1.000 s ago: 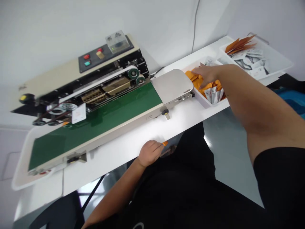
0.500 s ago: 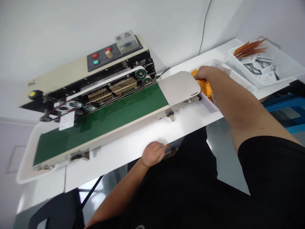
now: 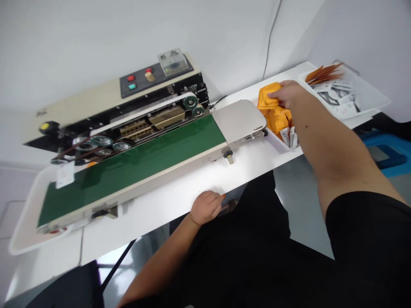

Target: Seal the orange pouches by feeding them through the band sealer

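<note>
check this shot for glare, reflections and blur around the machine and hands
Head view: glare whitens part of the table and the floor at lower left; head view: dark reflections show on the glossy belt; head view: the print on the white packet is too soft to read, though the right hand and its orange pouch stay recognisable.

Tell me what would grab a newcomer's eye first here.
The long green belt stands out most, running along the front of the beige machine on the white table. Next comes the bright orange packet in the right hand, at the bin past the belt's right end. A white packet shows near the belt's left end.
</note>
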Available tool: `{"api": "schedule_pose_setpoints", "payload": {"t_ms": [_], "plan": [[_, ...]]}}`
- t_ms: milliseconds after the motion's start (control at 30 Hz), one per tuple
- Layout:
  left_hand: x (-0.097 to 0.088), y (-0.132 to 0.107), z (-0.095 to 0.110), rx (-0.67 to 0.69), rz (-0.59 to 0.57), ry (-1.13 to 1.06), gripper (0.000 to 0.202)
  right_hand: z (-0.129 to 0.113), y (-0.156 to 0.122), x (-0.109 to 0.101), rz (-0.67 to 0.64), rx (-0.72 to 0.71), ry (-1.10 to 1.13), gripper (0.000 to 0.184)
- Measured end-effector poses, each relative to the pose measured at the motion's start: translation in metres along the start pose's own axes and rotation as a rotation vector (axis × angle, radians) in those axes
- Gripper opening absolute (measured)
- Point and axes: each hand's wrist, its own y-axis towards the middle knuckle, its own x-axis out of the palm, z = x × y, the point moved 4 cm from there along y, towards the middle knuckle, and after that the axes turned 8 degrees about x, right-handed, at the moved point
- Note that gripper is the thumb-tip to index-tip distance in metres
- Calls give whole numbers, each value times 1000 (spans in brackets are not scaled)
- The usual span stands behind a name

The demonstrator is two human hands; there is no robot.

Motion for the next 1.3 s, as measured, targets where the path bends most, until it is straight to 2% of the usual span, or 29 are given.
{"api": "schedule_pose_setpoints", "payload": {"t_ms": [67,100,167,233,300,367,433,467,567,667,767,867,1033,1167,1300], "plan": [[-4,3,0,-12,23,-30,24,-2,-28,-13,12,147,214,30],[-6,5,0,-25,36,-49,24,-4,-47,-19,25,171,308,31],[-13,11,4,-51,60,-84,25,-6,-96,-28,36,79,447,35],[-21,24,12,-40,84,-105,28,-2,-155,-28,-55,-39,584,40],[-29,43,25,9,118,-110,32,9,-216,-18,-161,-69,713,51],[-36,70,38,55,162,-98,37,24,-269,1,-235,12,801,51],[-37,101,46,61,177,-74,43,39,-307,26,-281,137,852,46],[-34,116,48,52,147,-57,45,45,-320,38,-289,189,887,43],[-17,149,45,-30,-7,13,48,65,-336,68,-311,299,1035,35],[-3,160,37,-115,-76,68,49,82,-338,89,-398,411,1174,28],[3,156,32,-156,-93,79,45,90,-340,101,-538,476,1255,30],[4,149,30,-198,-154,56,41,90,-344,108,-594,462,1300,37],[-1,141,24,-156,-261,-27,52,96,-347,119,-528,496,1294,45],[-6,135,17,-114,-281,-42,39,103,-345,128,-506,541,1299,40],[-10,131,13,-62,-313,-36,25,105,-342,132,-507,528,1280,35]]}}
